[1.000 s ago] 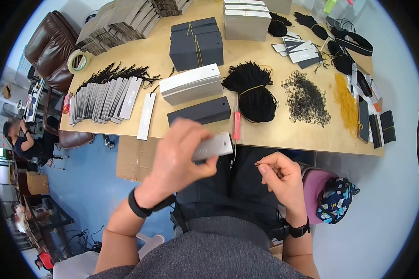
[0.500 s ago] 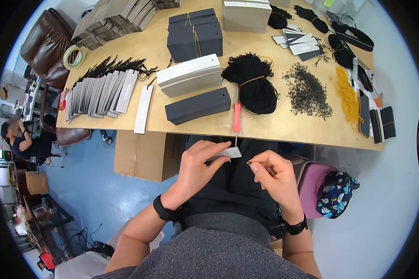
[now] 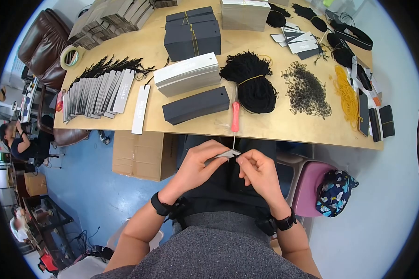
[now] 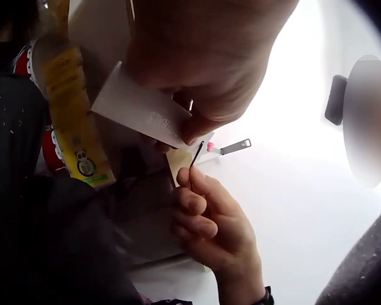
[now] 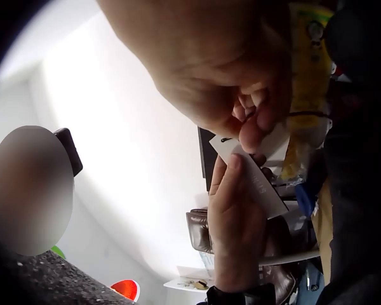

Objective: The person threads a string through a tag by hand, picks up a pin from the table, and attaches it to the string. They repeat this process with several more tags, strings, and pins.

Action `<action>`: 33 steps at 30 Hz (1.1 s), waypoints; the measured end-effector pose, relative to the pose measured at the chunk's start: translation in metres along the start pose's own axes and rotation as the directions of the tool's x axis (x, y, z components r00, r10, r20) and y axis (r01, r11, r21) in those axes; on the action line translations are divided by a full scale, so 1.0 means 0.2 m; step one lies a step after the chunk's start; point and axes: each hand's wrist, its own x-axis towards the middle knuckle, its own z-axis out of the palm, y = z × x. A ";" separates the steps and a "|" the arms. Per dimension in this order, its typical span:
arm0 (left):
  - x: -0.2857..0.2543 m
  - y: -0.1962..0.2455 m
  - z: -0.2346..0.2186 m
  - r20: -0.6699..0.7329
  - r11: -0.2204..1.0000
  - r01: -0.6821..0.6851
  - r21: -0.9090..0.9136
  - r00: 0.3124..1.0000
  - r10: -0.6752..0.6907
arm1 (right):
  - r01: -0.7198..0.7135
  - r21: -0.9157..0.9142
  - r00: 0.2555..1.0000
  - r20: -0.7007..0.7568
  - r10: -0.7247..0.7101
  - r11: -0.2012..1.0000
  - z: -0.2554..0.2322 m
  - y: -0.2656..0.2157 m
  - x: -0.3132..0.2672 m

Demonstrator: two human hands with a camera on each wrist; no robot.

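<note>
Over my lap, below the table edge, my left hand [image 3: 201, 160] pinches a grey paper tag [image 3: 227, 154] by its long sides. My right hand [image 3: 252, 168] pinches a thin black string and holds its tip at the tag's end. In the left wrist view the tag [image 4: 140, 109] is a pale card under my left fingers, and the black string [image 4: 196, 154] runs from my right hand [image 4: 206, 210] up to its corner. The right wrist view shows the tag [image 5: 254, 175] with a small hole near its end, my left hand [image 5: 235, 203] behind it.
A wooden table [image 3: 284, 125] carries a red-handled awl [image 3: 235, 117] at its near edge, a bundle of black strings [image 3: 251, 86], white [image 3: 187, 73] and black [image 3: 196, 104] tag stacks, a row of strung tags [image 3: 97, 93] and a pile of pins [image 3: 306, 90]. A person [image 3: 18, 142] sits far left.
My left hand has come down from table height to my lap with the tag. My right hand has moved left until the string tip meets the tag's end.
</note>
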 end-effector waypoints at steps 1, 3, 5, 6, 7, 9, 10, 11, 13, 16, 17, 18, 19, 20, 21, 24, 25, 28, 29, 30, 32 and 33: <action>-0.01 0.00 0.00 -0.009 1.000 -0.008 -0.015 1.000 0.008 | -0.025 0.019 0.997 0.072 0.023 1.000 0.00 0.00 -0.02; -0.02 0.02 -0.01 0.036 0.999 -0.021 -0.025 0.999 0.022 | -0.084 0.047 0.973 0.218 0.072 0.995 -0.02 0.00 -0.04; -0.03 0.04 -0.01 0.081 0.999 -0.033 -0.037 0.996 0.036 | -0.107 0.089 0.956 0.282 0.079 0.990 -0.04 -0.03 -0.06; -0.04 0.05 -0.02 0.082 0.998 -0.003 -0.062 0.997 0.008 | -0.133 0.129 0.935 0.345 0.081 0.983 -0.05 -0.05 -0.07; -0.05 0.06 -0.03 0.085 0.996 0.027 -0.086 0.996 -0.019 | -0.156 0.131 0.917 0.387 0.095 0.979 -0.06 -0.07 -0.07; -0.06 0.09 -0.05 0.077 0.993 0.037 -0.109 0.997 -0.028 | -0.106 0.074 0.930 0.359 0.073 0.992 -0.09 -0.13 -0.08; -0.06 0.11 -0.07 0.065 0.990 0.048 -0.133 0.997 -0.040 | -0.059 0.013 0.941 0.335 0.051 0.998 -0.10 -0.15 -0.08; -0.07 0.13 -0.08 0.065 0.990 0.050 -0.131 0.997 -0.042 | -0.032 0.046 0.959 0.281 0.018 0.998 -0.11 -0.18 -0.08; -0.07 0.17 -0.10 0.076 0.993 0.058 -0.102 0.996 -0.050 | 0.007 0.132 0.970 0.238 -0.038 0.991 -0.12 -0.22 -0.07; -0.06 0.18 -0.11 0.088 0.995 0.034 -0.094 0.996 -0.025 | 0.068 0.123 0.967 0.237 -0.096 0.990 -0.10 -0.27 -0.05; -0.06 0.18 -0.11 0.088 0.995 0.032 -0.094 0.996 -0.023 | 0.107 0.098 0.960 0.248 -0.129 0.989 -0.09 -0.28 -0.04; -0.06 0.18 -0.11 0.104 0.996 0.009 -0.087 0.995 0.000 | 0.109 0.097 0.960 0.246 -0.130 0.989 -0.08 -0.28 -0.02; -0.06 0.18 -0.11 0.120 0.997 -0.013 -0.080 0.992 0.022 | 0.130 0.039 0.953 0.271 -0.136 0.991 -0.07 -0.26 0.00; -0.05 0.18 -0.11 0.121 0.997 -0.013 -0.080 0.992 0.023 | 0.151 -0.019 0.945 0.296 -0.139 0.988 -0.07 -0.25 0.02; -0.05 0.19 -0.11 0.142 0.998 0.021 -0.057 0.990 -0.012 | 0.152 -0.019 0.945 0.297 -0.140 0.988 -0.07 -0.25 0.02; -0.05 0.18 -0.14 0.164 0.997 0.074 -0.032 0.984 -0.068 | -0.077 0.250 0.936 0.352 -0.017 0.965 -0.09 -0.24 0.03; -0.06 0.17 -0.15 0.172 0.995 0.093 -0.034 0.981 -0.086 | -0.165 0.266 0.898 0.438 0.033 0.950 -0.12 -0.24 0.02; -0.07 0.14 -0.18 0.234 0.916 0.268 -0.299 0.951 -0.202 | -0.282 0.194 0.831 0.539 0.138 0.940 -0.16 -0.28 -0.02; -0.07 0.15 -0.18 0.235 0.915 0.269 -0.301 0.951 -0.202 | -0.222 0.024 0.843 0.507 0.179 0.975 -0.16 -0.28 -0.02; -0.06 0.18 -0.19 0.262 0.870 0.329 -0.368 0.934 -0.243 | -0.161 -0.149 0.858 0.468 0.213 0.976 -0.16 -0.28 -0.03; -0.05 0.19 -0.18 0.294 0.815 0.387 -0.431 0.914 -0.279 | 0.027 -0.269 0.904 0.419 0.091 0.963 -0.14 -0.22 -0.03; -0.05 0.18 -0.18 0.305 0.809 0.391 -0.439 0.912 -0.275 | 0.167 -0.297 0.923 0.383 -0.042 0.940 -0.13 -0.19 -0.02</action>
